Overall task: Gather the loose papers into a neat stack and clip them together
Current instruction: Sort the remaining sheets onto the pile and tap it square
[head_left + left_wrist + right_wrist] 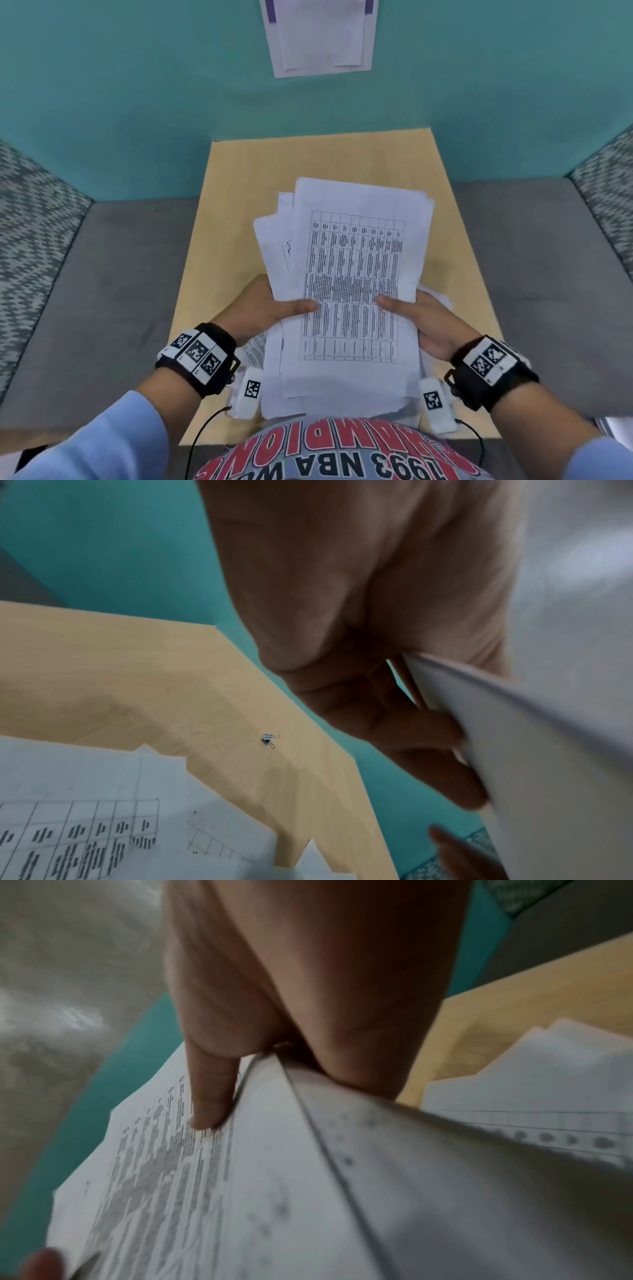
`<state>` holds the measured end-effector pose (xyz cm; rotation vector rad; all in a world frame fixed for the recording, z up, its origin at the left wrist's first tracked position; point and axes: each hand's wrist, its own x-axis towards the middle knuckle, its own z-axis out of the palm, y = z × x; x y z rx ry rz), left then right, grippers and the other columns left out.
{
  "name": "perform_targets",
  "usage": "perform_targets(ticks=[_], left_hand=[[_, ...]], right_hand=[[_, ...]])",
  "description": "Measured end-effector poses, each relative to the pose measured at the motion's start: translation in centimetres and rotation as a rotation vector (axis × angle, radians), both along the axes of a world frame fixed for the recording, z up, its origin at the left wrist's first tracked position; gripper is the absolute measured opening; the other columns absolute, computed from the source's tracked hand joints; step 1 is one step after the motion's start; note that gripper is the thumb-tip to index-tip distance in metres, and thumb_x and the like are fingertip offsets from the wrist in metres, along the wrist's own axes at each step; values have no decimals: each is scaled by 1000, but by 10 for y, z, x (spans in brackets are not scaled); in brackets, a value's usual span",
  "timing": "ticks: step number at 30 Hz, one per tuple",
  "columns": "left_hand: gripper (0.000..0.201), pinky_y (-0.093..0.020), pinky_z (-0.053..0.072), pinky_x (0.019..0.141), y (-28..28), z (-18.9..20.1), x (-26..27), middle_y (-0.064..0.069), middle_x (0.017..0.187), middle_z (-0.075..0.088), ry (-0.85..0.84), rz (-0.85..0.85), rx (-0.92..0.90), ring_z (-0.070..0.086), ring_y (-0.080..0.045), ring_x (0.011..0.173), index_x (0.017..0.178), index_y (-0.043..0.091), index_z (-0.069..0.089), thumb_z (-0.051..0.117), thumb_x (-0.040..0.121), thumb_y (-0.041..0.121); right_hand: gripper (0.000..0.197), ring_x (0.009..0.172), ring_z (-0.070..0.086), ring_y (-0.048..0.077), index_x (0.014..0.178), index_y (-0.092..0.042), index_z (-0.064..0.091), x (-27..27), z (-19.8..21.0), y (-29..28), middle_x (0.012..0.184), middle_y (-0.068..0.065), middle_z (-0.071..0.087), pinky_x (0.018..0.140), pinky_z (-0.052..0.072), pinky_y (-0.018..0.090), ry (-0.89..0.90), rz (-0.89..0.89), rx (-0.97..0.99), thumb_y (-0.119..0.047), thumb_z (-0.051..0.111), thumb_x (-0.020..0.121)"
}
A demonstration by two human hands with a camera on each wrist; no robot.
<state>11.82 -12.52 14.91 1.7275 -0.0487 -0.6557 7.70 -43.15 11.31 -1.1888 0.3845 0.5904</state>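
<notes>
Both hands hold a fanned, uneven bundle of printed papers (356,260) lifted above the light wooden table (233,205). My left hand (274,306) grips the bundle's left edge with the thumb on top; my right hand (419,317) grips the right edge the same way. In the left wrist view the left hand's fingers (421,750) curl under the bundle (555,764). The right thumb (212,1096) presses on the top sheet (260,1191). More loose papers (85,818) lie on the table below. A small black binder clip (268,740) sits on the table, hidden in the head view.
The table stands between grey bench seats (120,274) with patterned cushions (30,222) at the sides. A teal wall (137,85) rises behind, with a sheet (320,34) taped on it. Loose papers (548,1085) reach toward the table's right side.
</notes>
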Motion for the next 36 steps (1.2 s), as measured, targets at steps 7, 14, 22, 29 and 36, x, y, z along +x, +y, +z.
perform_targets(ticks=[7, 14, 22, 29, 36], left_hand=[[38, -26, 60, 95, -3, 22, -2, 16, 112, 80, -191, 248, -87, 74, -4, 109, 115, 30, 71, 85, 84, 13], [51, -32, 60, 99, -17, -11, 0, 7, 120, 80, -107, 331, -94, 74, -10, 114, 127, 19, 71, 90, 80, 13], [29, -32, 63, 89, -20, -33, 6, 9, 104, 82, -141, 433, 19, 78, -14, 99, 109, 26, 76, 88, 84, 16], [42, -34, 60, 93, -13, -14, 11, -2, 114, 80, -177, 337, -54, 75, -17, 106, 114, 18, 74, 92, 77, 7], [24, -35, 58, 90, -15, -6, 13, -1, 104, 82, -190, 391, -25, 77, -17, 96, 111, 8, 77, 83, 88, 5]], right_hand=[[25, 96, 79, 15, 103, -11, 78, 7, 58, 7, 102, 0, 83, 83, 61, 30, -406, -96, -313, -14, 85, 79], [22, 55, 63, -10, 74, -20, 65, 0, 29, 7, 52, -21, 67, 62, 47, 4, -460, -175, -452, -15, 85, 80], [80, 38, 29, 20, 49, 0, 36, 16, -21, 6, 44, 14, 35, 48, 31, 37, -360, -224, -637, -63, 82, 67], [13, 63, 65, 5, 81, -23, 77, 18, -4, -3, 70, -13, 72, 66, 52, 23, -486, -181, -555, -20, 89, 81], [36, 89, 79, 24, 105, -2, 78, 24, 0, 1, 92, 10, 81, 81, 63, 43, -443, -204, -627, -33, 83, 87]])
